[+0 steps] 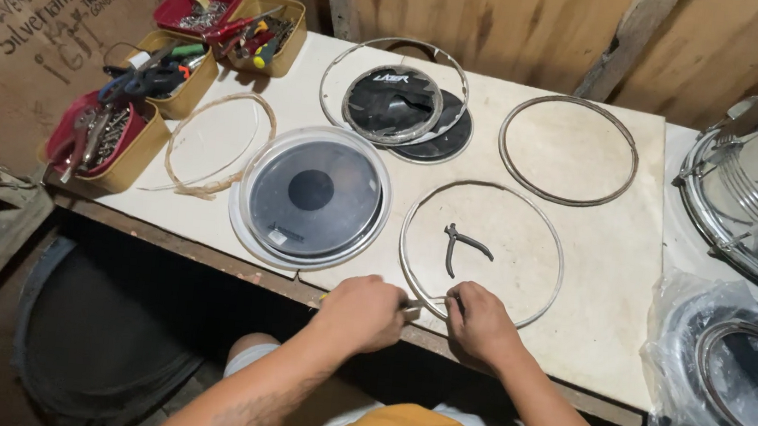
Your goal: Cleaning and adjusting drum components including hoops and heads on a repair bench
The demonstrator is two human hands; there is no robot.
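On the desk (615, 264), the metal hoop (481, 252) lies at the near edge, pliers (462, 245) inside it. My left hand (362, 313) and right hand (478, 323) pinch its near rim closed-fisted; a careless pull could spring it loose.

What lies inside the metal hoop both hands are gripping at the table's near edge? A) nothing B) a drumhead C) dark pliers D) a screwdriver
C: dark pliers lie on the tabletop inside the metal hoop, which the left hand and right hand grip at its near rim.
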